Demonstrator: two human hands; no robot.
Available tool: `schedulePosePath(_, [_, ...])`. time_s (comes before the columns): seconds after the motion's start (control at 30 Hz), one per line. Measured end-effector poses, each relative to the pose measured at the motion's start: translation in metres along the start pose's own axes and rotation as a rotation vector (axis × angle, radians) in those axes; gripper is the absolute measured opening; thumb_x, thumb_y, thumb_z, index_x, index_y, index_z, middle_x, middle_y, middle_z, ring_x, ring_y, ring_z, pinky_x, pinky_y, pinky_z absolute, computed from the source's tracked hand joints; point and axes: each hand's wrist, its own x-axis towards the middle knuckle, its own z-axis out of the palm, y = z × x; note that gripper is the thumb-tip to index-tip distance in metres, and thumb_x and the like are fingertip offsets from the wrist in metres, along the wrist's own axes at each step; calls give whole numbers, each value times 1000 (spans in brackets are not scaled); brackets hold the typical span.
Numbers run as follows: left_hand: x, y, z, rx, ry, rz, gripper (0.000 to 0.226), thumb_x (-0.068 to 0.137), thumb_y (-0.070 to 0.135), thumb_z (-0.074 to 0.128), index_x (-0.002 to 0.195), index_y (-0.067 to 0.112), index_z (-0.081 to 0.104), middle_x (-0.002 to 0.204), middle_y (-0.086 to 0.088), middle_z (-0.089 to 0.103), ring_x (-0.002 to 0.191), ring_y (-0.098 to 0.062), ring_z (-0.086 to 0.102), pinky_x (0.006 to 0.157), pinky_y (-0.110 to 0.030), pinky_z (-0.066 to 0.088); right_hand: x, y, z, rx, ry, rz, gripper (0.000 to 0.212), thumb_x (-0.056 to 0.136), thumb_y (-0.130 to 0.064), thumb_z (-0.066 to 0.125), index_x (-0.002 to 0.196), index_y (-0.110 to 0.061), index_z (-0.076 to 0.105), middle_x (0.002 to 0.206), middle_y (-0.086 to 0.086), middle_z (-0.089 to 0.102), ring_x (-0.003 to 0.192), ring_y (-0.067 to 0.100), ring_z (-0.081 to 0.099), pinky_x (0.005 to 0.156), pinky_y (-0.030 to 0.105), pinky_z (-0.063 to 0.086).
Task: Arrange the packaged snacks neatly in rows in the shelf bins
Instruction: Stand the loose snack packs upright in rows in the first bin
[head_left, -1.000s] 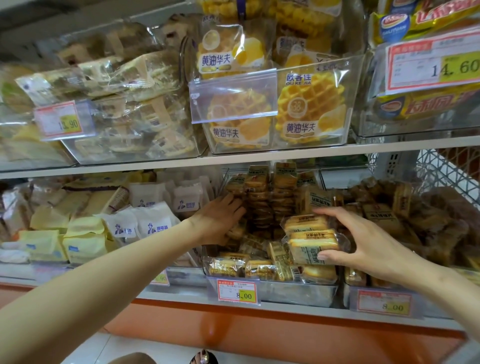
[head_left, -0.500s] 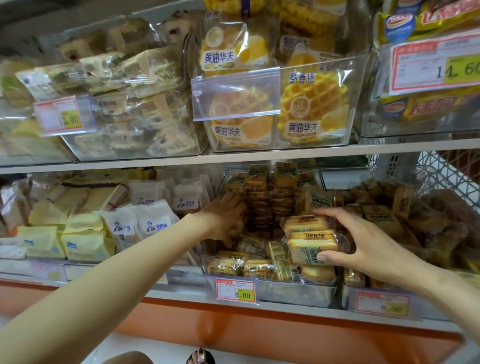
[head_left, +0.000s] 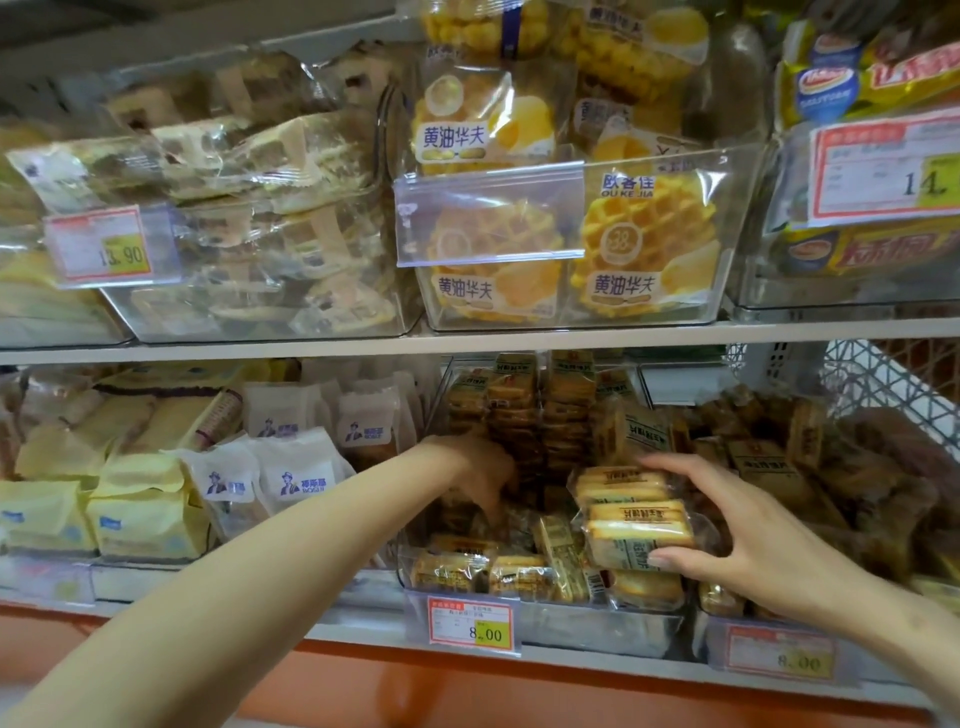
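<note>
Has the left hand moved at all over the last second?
Yes: the left hand has reached farther right and dipped down toward the middle bin's price tag.

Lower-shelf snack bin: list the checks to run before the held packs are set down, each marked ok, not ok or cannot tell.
1. Grip of right hand on stacked packs: ok.
2. Fingers of left hand out of the landing spot: cannot tell, they are buried among packs.
3. Evenness of front row: not ok, a tilted pack stands on edge.
4. Uprightness of rear stacks: ok.
5. Room in the bin for the stack: cannot tell.
</note>
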Motion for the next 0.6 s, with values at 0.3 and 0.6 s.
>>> schedulePosePath(0.3, [-5, -12, 4, -258, 212, 102, 35, 79, 32, 68, 111, 22, 59, 106, 6, 52, 98, -15, 50, 80, -25, 39, 0, -2, 0, 25, -8, 19, 78, 52, -89, 50, 122, -65, 27, 124, -44, 36, 115, -13, 44, 85, 10, 46])
schedulePosePath(0.6, [-22, -20, 8, -632, 716, 25, 27, 81, 24, 69, 104, 17, 57, 106, 5, 45, 106, -18, 47, 86, -25, 39, 1, -2, -1, 15, -26, 22, 75, 54, -86, 53, 121, -65, 28, 122, -47, 35, 112, -15, 44, 81, 5, 44])
